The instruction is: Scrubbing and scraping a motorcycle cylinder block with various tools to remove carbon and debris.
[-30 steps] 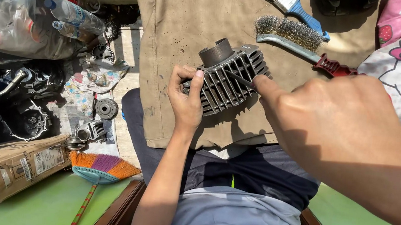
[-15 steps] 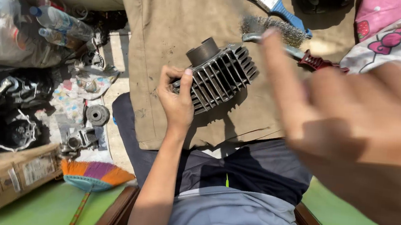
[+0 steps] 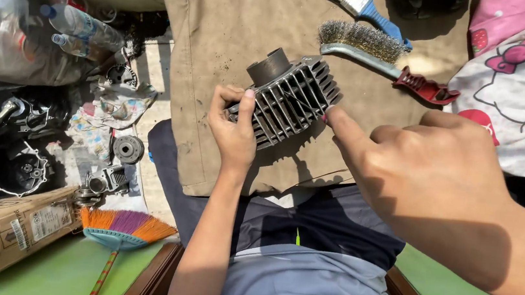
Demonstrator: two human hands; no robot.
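Observation:
A dark finned engine cylinder (image 3: 287, 98) lies on a brown cloth (image 3: 235, 40) spread over the ground. My left hand (image 3: 232, 128) grips its left end, thumb on top and fingers wrapped around the fins. My right hand (image 3: 428, 181) is close to the camera, its index finger stretched out and touching the right side of the cylinder's fins. That hand holds nothing.
A wire brush (image 3: 382, 56) with a red handle and a blue-handled paintbrush (image 3: 362, 2) lie on the cloth beyond the cylinder. Engine parts (image 3: 22, 142), plastic bottles (image 3: 80, 27), a cardboard box (image 3: 6, 231) and a small broom (image 3: 124, 230) sit at the left. A printed pink and white cloth (image 3: 523, 84) lies at right.
My right hand lifted off the cylinder and swept close to the camera, then came back with its index finger on the fins. The left hand kept its grip.

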